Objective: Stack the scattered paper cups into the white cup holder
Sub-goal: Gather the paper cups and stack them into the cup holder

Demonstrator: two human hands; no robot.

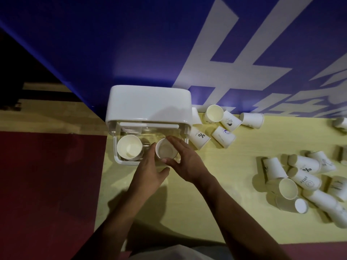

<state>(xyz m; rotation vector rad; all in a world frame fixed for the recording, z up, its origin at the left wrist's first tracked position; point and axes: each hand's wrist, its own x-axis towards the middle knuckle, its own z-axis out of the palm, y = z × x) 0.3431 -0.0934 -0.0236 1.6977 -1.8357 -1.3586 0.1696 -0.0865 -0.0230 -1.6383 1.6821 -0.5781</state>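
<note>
1. Head view: a white plastic cup holder with a clear front compartment stands at the far left end of the pale yellow worktop, against a blue wall with large white characters.
2. An upright white paper cup, mouth up, sits in the right part of the clear compartment, between both hands.
3. The right hand grips this cup. Its fingers curl over the far right side of the rim and its thumb presses the near rim.
4. The left hand is spread. Its fingers lie fairly straight against the cup's left side, and its thumb points right, just below the right thumb.
5. A second upright paper cup stands in the left part of the compartment, just beside the held one.
6. Five tipped-over paper cups lie just right of the holder, some printed with a percent sign or small logos.
7. A larger heap of paper cups lies well apart at the right edge, most on their sides.
8. A red floor shows left of the worktop.
</note>
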